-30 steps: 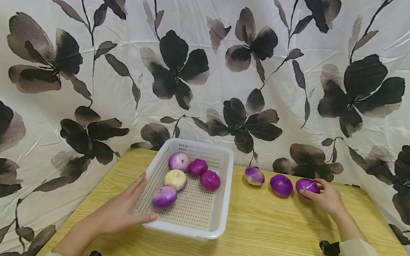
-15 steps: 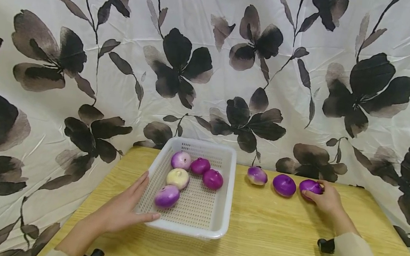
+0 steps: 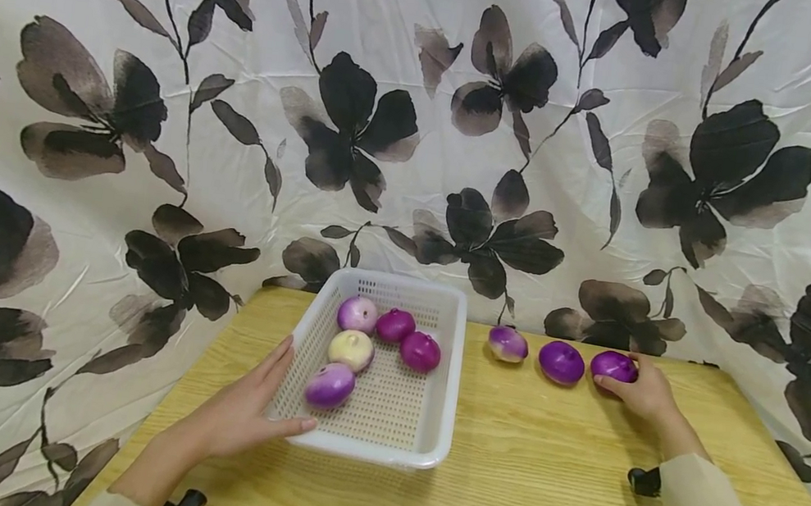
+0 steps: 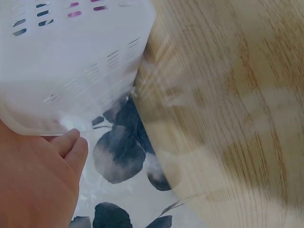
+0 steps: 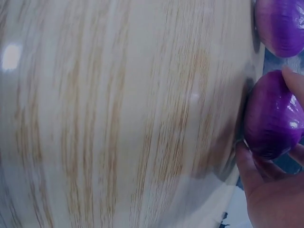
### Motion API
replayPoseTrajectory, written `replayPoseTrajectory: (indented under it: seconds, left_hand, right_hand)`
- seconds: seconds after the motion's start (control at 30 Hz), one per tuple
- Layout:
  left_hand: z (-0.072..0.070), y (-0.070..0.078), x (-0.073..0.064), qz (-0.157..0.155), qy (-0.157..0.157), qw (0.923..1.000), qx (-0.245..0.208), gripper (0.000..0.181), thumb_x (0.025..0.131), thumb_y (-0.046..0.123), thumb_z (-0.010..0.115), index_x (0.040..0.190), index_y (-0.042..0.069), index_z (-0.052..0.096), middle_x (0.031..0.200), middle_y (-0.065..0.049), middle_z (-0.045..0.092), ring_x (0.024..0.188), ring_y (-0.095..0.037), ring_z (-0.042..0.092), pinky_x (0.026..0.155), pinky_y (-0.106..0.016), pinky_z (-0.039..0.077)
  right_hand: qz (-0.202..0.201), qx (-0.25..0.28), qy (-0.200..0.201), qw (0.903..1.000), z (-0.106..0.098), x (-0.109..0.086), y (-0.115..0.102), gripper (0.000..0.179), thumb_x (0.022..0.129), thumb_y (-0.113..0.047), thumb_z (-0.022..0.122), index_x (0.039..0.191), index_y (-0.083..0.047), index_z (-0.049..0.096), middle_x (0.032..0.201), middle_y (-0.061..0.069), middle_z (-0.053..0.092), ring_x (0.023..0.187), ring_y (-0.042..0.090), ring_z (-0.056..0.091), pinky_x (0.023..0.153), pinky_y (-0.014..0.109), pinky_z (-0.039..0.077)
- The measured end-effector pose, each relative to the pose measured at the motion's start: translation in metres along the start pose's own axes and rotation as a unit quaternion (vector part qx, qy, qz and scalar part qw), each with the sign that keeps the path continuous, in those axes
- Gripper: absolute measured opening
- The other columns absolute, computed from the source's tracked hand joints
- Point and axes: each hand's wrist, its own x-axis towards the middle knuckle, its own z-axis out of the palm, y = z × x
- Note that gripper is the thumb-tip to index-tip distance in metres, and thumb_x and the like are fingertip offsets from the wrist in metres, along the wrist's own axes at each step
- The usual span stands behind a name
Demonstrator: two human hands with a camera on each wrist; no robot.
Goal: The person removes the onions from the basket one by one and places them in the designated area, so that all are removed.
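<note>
A white perforated plastic basket (image 3: 432, 459) stands on the table, holding several onions, among them a pale yellow one (image 3: 351, 349) and a magenta one (image 3: 421, 352). My left hand (image 3: 238, 413) rests against its near left corner, fingers extended along the outer side and thumb on the front rim. In the left wrist view those fingertips (image 4: 71, 142) touch the basket wall. At the right end of a row of onions, my right hand (image 3: 650, 394) holds a purple onion (image 3: 614, 366) on the table. In the right wrist view its thumb and fingers go round this onion (image 5: 270, 116).
Left of the held onion lie another purple onion (image 3: 560, 363) and a purple-and-white one (image 3: 508, 344), both on the wooden table (image 3: 523, 472). Floral cloth (image 3: 398, 178) hangs directly behind the table's back edge and along its sides.
The head view has shifted slightly. My right hand keeps its place at the end onion, and its forearm has turned a little. The left hand and the basket stay put.
</note>
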Motion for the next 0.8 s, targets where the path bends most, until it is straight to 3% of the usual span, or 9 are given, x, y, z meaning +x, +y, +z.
replayPoseTrajectory:
  seconds: [0.8]
  left_hand:
    - [0.000, 0.002, 0.000, 0.004, 0.000, 1.0000, -0.004, 0.121, 0.084, 0.077, 0.063, 0.163, 0.000, 0.014, 0.172, -0.011, 0.001, 0.151, -0.045, 0.023, 0.115, -0.065, 0.031]
  right_hand:
    - [-0.001, 0.022, -0.008, 0.9997, -0.004, -0.017, 0.001, 0.098, 0.090, -0.033, 0.078, 0.146, 0.024, 0.020, 0.139, 0.053, 0.034, 0.128, 0.065, 0.040, 0.107, 0.071, 0.037]
